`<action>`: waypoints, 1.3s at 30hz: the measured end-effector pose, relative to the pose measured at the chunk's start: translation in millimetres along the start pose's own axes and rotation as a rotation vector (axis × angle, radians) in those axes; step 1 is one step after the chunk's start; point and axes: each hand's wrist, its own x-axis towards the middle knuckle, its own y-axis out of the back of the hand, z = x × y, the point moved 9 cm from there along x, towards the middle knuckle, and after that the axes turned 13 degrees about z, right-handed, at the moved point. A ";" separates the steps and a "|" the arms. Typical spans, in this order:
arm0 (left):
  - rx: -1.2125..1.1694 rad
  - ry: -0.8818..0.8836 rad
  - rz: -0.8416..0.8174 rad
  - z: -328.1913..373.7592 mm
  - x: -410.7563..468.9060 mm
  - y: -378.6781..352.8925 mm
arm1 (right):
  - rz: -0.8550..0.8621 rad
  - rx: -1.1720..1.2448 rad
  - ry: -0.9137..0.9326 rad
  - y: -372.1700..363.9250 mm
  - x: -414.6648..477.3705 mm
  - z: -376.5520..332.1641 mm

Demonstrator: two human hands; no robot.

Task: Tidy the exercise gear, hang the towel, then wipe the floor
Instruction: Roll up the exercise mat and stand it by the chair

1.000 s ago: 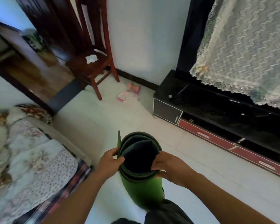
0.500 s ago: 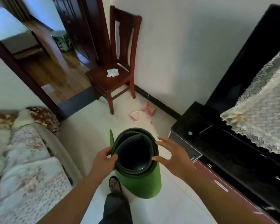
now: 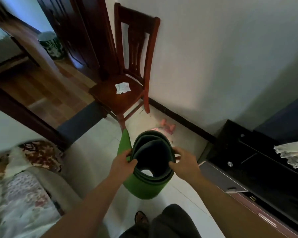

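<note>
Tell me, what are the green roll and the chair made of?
The rolled mat looks like soft foam or rubber. It is matte green outside and dark inside, and it curls in loose, bendy layers without creasing. The chair looks like solid wood with a glossy red-brown varnish, because light shines off its seat and carved back slats.

I see the rolled green mat (image 3: 143, 189) upright, left grip (image 3: 121, 163) and right grip (image 3: 183, 162) clasping its rim; wooden chair (image 3: 120, 98) beyond the mat, blurred pink gear (image 3: 169, 128) just behind it.
</note>
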 end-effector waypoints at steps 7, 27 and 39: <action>0.059 -0.078 -0.045 39.7 112.3 6.9 | 0.052 0.091 -0.090 -28.2 91.3 -25.1; 0.023 -0.008 -0.217 93.8 458.1 -98.3 | 0.160 0.180 -0.326 -84.5 419.4 -19.5; 0.056 -0.153 -0.435 113.7 589.1 -206.2 | 0.390 0.222 -0.522 -120.4 515.0 53.1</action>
